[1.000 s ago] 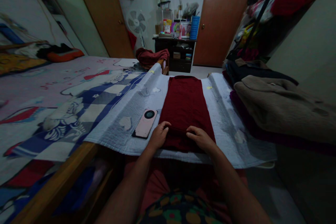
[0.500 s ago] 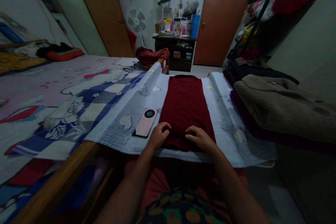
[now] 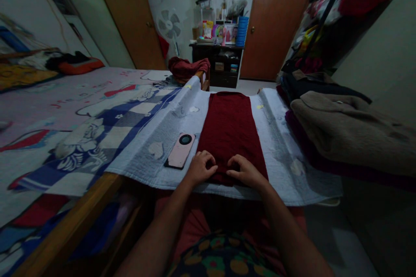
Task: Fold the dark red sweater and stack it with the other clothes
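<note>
A dark red cloth, folded into a long narrow shape, lies on a pale blue quilted sheet. At its near end, on the left side, my left hand rests with curved fingers and the thumb apart from them. My right hand touches the near right part of the cloth in a similar curve, its thumb and fingers apart. Neither hand visibly grips the fabric. A pink phone with a round black camera lies face down just left of the cloth.
To the right is a pile of folded clothes with a brown garment on top. On the left spreads a bed with a patterned sheet. A wooden rail runs at the near left. A fan and dark cabinet stand behind.
Both hands have shifted slightly over the near end of the red cloth and closer together. The pinched fold between them has been let go and now lies flatter.
</note>
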Available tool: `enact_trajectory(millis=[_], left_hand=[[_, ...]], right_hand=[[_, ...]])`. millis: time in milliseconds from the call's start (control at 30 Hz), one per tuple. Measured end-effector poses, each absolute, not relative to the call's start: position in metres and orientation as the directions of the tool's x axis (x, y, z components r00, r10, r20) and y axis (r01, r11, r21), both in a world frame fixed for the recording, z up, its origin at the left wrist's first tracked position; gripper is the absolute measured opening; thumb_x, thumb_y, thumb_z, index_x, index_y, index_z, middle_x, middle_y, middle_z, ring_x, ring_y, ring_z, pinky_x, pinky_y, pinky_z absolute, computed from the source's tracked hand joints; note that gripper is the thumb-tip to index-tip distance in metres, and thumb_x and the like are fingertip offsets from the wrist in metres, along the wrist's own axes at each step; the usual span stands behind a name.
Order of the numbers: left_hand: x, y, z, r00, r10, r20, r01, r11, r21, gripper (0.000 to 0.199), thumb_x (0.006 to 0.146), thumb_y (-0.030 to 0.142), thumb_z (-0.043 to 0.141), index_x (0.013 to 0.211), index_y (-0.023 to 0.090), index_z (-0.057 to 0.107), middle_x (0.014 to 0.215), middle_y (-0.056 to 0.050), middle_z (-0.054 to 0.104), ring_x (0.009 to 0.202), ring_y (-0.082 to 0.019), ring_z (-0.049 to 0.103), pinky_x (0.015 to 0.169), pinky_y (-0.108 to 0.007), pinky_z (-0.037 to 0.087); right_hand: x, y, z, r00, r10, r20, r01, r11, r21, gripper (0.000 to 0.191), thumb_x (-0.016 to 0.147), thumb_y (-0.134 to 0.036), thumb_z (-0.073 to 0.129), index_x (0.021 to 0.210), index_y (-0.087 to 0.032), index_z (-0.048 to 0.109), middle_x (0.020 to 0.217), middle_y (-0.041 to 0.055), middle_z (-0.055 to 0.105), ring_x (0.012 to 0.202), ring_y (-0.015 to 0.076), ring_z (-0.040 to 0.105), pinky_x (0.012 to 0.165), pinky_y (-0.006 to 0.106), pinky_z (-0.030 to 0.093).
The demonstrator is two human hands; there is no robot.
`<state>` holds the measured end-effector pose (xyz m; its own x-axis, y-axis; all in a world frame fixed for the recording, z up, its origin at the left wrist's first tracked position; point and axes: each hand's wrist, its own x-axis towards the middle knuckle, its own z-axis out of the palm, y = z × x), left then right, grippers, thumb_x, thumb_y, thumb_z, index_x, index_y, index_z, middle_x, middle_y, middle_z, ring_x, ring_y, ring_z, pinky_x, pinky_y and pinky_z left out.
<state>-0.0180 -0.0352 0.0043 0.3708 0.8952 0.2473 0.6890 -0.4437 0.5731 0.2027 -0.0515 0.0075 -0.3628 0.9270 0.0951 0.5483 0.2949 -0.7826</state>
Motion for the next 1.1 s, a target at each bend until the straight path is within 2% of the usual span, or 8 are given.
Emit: enact_trajectory(millis=[200,300,367,500,633,767,933,1100], left_hand=[[-0.006,-0.037,0.022,0.408,0.891,0.197,0.798,-0.453,0.398,0.007,0.079,0.021,0.059,0.085,0.021,0.063,0.094,-0.004,0.061,0.091,-0.021,0.056,0.083,-0.035,0.044],[0.006,-0.036,0.026,0.439,0.859,0.263,0.771,-0.510,0.381,0.020,0.088,0.016,0.047,0.100,0.021,0.062,0.111,-0.006,0.063,0.109,-0.021,0.054,0.095,-0.036,0.042],[0.014,-0.034,0.023,0.493,0.825,0.278,0.731,-0.565,0.382,0.029,0.092,0.019,0.043,0.117,0.021,0.058,0.130,-0.006,0.058,0.127,-0.021,0.045,0.106,-0.038,0.035],[0.023,-0.034,0.008,0.573,0.802,0.171,0.726,-0.593,0.349,0.046,0.094,0.036,0.045,0.138,0.023,0.045,0.150,-0.005,0.041,0.140,-0.023,0.031,0.114,-0.045,0.026],[0.024,-0.036,0.001,0.573,0.811,0.120,0.755,-0.579,0.307,0.049,0.094,0.042,0.044,0.140,0.024,0.043,0.153,-0.004,0.036,0.142,-0.024,0.029,0.116,-0.046,0.024],[0.025,-0.036,0.005,0.566,0.815,0.121,0.760,-0.574,0.304,0.049,0.093,0.041,0.046,0.139,0.024,0.044,0.152,-0.004,0.037,0.141,-0.025,0.031,0.115,-0.046,0.026],[0.029,-0.035,0.015,0.604,0.787,0.126,0.731,-0.610,0.307,0.042,0.091,0.033,0.050,0.132,0.022,0.051,0.148,-0.006,0.043,0.139,-0.023,0.034,0.115,-0.047,0.024],[0.027,-0.027,0.023,0.641,0.759,0.114,0.691,-0.635,0.346,0.041,0.088,0.034,0.055,0.126,0.022,0.056,0.143,-0.008,0.049,0.134,-0.023,0.040,0.111,-0.043,0.032]], right_hand=[[0.199,-0.057,0.022,-0.388,0.916,0.099,0.681,0.357,-0.639,0.023,0.073,-0.020,0.072,0.093,-0.020,0.061,0.091,0.0019,0.060,0.085,0.0170,0.054,0.076,0.029,0.042],[0.200,-0.055,0.036,-0.402,0.907,0.123,0.654,0.379,-0.655,0.012,0.080,-0.018,0.064,0.092,-0.020,0.062,0.091,0.0025,0.063,0.084,0.0163,0.057,0.077,0.029,0.044],[0.204,-0.050,0.038,-0.349,0.920,0.178,0.673,0.378,-0.636,0.011,0.085,-0.016,0.055,0.092,-0.020,0.063,0.092,0.0036,0.065,0.087,0.0168,0.058,0.081,0.030,0.045],[0.214,-0.038,0.021,-0.203,0.939,0.276,0.834,0.314,-0.454,0.031,0.087,-0.018,0.049,0.117,-0.017,0.059,0.127,0.0114,0.059,0.120,0.0241,0.050,0.101,0.041,0.038],[0.219,-0.034,-0.004,-0.210,0.962,0.174,0.913,0.257,-0.316,0.051,0.091,-0.031,0.047,0.140,-0.016,0.044,0.149,0.0110,0.040,0.140,0.0276,0.030,0.112,0.048,0.026],[0.218,-0.035,-0.008,-0.213,0.972,0.101,0.932,0.233,-0.276,0.053,0.093,-0.037,0.043,0.142,-0.016,0.042,0.151,0.0079,0.037,0.142,0.0263,0.028,0.114,0.046,0.023],[0.217,-0.035,-0.004,-0.200,0.975,0.094,0.941,0.218,-0.260,0.054,0.093,-0.036,0.043,0.143,-0.016,0.042,0.152,0.0070,0.037,0.142,0.0256,0.027,0.114,0.045,0.022],[0.216,-0.036,-0.007,-0.202,0.971,0.127,0.927,0.232,-0.293,0.053,0.092,-0.035,0.046,0.142,-0.017,0.043,0.151,0.0092,0.038,0.141,0.0273,0.028,0.113,0.048,0.024]])
